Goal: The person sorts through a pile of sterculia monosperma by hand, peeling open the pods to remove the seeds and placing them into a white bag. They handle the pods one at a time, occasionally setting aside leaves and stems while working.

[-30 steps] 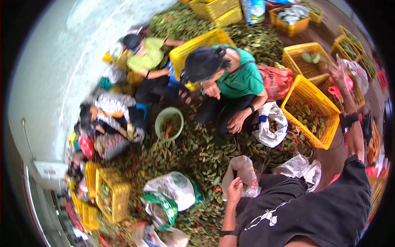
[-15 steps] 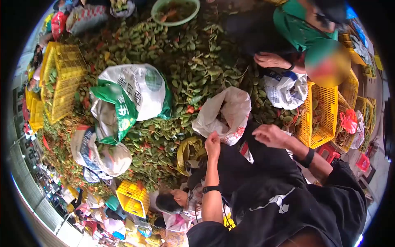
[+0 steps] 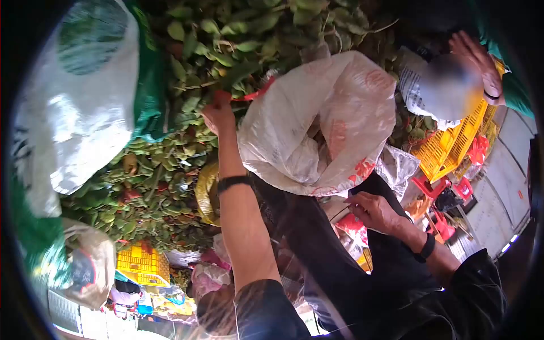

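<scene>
My left hand (image 3: pixel 220 115) reaches into the leaf pile (image 3: pixel 164 175), its fingers closed at a red piece (image 3: pixel 258 92) beside the open white bag. That white plastic bag (image 3: pixel 362 90) with red print stands between my arms, its rolled rim wide and its inside partly visible. Close to the bag's lower right rim, over my dark trousers, is my right hand (image 3: pixel 374 212), with its fingers curled together. Whatever the right fingers hold, if anything, is too small to name.
A large white and green sack (image 3: pixel 96 96) fills the left side. Yellow crates (image 3: pixel 141 264) (image 3: pixel 453 147) stand lower left and at right. A co-worker's hand (image 3: pixel 476 56) is at upper right, near a white bag. A yellow bag (image 3: pixel 207 194) lies beside my left forearm.
The view has moved closer to the leaves and white bag. My left hand has gone from the bag's rim to the leaf pile; my right hand's fingers have curled together.
</scene>
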Demonstrator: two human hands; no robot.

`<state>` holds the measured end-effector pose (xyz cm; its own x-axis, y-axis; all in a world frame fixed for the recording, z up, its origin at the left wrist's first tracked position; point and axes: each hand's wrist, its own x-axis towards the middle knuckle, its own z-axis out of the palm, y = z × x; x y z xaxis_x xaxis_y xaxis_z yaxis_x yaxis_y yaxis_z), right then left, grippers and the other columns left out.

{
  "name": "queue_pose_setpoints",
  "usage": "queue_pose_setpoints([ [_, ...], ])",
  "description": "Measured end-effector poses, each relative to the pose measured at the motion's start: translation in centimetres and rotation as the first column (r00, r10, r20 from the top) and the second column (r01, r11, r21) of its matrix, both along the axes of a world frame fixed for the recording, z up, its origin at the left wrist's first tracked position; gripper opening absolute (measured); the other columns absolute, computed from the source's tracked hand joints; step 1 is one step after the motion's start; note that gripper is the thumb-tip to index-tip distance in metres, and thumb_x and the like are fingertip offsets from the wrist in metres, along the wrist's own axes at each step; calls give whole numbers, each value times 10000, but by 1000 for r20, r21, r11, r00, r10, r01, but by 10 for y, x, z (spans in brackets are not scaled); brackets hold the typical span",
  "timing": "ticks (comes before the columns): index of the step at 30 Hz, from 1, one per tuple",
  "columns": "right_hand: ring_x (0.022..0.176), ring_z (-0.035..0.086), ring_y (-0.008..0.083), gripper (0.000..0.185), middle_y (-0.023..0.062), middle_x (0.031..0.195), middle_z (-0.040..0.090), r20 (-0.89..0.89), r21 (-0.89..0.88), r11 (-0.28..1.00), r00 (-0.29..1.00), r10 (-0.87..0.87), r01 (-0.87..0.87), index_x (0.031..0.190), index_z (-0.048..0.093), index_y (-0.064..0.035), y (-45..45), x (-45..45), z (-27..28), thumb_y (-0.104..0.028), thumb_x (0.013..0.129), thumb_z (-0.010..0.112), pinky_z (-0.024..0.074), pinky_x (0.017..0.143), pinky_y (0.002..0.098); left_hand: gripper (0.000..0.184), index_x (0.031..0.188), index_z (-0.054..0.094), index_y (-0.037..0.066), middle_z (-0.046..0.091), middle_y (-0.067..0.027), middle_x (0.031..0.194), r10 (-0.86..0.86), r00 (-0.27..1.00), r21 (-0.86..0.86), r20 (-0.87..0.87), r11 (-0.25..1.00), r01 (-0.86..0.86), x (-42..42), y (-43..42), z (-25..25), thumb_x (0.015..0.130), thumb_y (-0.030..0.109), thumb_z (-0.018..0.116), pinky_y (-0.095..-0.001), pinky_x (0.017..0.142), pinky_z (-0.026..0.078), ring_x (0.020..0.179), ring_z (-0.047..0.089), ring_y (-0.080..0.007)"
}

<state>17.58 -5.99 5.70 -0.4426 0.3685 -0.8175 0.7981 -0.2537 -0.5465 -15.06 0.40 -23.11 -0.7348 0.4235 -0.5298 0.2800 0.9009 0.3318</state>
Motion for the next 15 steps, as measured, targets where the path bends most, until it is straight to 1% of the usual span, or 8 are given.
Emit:
queue_pose_setpoints([
  [1,772,628,334,182,150,872,614,18,-25,1000,1000,7,-7,1022,600,-30,-7,-1,-11,-91,853,572,521,687,403,585,1137,410,-50,592,-241,958,218,969,-85,-113,970,-228,11,16,-6,729,281,668,-441,790,471,910,594,-374],
  [4,729,635,290,179,140,855,611,10,-22,996,996,86,-86,1036,618,-30,-19,-8,-25,-94,877,568,522,658,373,742,1151,297,-77,572,-262,941,216,931,-105,-293,961,-256,25,11,-57,683,338,696,-448,814,466,899,585,-403],
  [7,751,645,285,181,142,879,623,15,-10,996,996,88,-88,1037,616,-25,-12,-21,-21,-92,876,566,528,673,368,650,1084,334,-76,577,-230,882,85,940,-47,-330,993,-106,11,-15,-86,708,326,680,-473,805,472,901,591,-385],
  [8,771,653,280,181,148,889,630,-14,31,997,997,76,-75,1039,613,-20,-6,-24,-18,-79,876,562,532,692,367,472,1028,384,-51,600,-200,885,218,975,53,46,974,-220,5,-15,-66,763,248,637,-446,750,503,855,613,-331],
  [9,771,653,280,181,148,889,630,-26,46,996,997,73,-71,1039,613,-20,1,-28,-14,-79,876,562,532,692,367,400,1052,413,-41,614,-187,908,418,830,177,370,845,-504,7,-14,-23,791,197,602,-415,729,517,833,622,-300],
  [10,771,655,278,178,151,883,629,-14,35,998,999,51,-51,1036,613,-16,8,-30,-8,-71,875,560,533,694,363,335,1075,443,-31,627,-173,931,481,569,186,667,632,-752,7,-18,14,819,146,568,-384,708,530,811,631,-269],
  [12,745,654,272,171,149,861,631,-49,59,998,999,-5,8,1028,614,-5,26,-37,0,-54,873,563,526,661,352,329,1171,468,8,624,-156,1026,251,404,221,880,538,-814,-6,-37,56,855,88,510,-342,699,546,818,648,-263],
  [15,752,647,298,158,151,886,626,-123,115,992,992,-39,53,1011,595,-4,56,-44,11,-35,858,569,507,645,361,406,1264,427,19,599,-147,1105,192,373,210,908,561,-800,-8,-40,132,868,84,487,-352,727,557,912,643,-260],
])
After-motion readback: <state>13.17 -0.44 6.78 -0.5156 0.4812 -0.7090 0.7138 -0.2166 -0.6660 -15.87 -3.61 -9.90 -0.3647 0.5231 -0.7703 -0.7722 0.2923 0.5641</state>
